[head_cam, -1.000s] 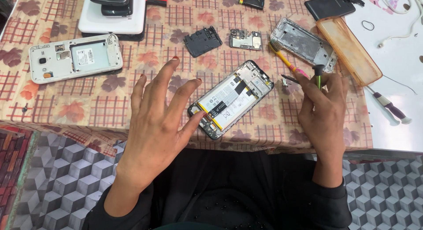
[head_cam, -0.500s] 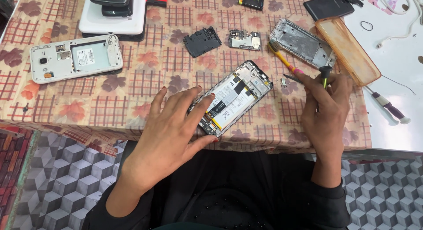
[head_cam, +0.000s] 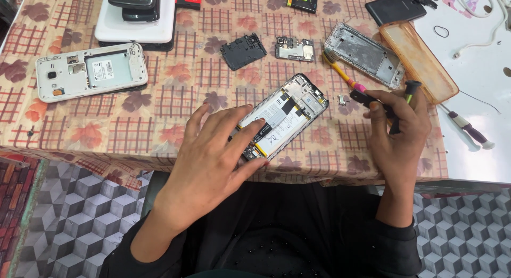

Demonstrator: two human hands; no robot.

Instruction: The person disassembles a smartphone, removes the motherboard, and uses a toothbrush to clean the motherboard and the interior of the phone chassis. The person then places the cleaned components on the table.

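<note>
An opened phone point(head_cam: 285, 114) with its back off lies slanted near the table's front edge, its white battery showing. My left hand point(head_cam: 221, 150) rests on its lower end, thumb and fingers pinching the frame. To the right, my right hand point(head_cam: 398, 133) is closed around a black screwdriver point(head_cam: 404, 99) with a green band, and a small black piece point(head_cam: 363, 98) sticks out from its fingers. A tiny loose part point(head_cam: 341, 100) lies on the cloth between phone and right hand.
The patterned tablecloth point(head_cam: 159, 107) carries a white phone without its cover point(head_cam: 90, 71), a black cover plate point(head_cam: 243, 51), a circuit board point(head_cam: 294, 49), a metal phone frame point(head_cam: 364, 54), an orange case point(head_cam: 418, 59), a yellow-pink brush point(head_cam: 343, 75) and stacked phones point(head_cam: 136, 11).
My left hand has come down from hovering with spread fingers and taken hold of the phone's lower end. My right hand lifted slightly with the screwdriver.
</note>
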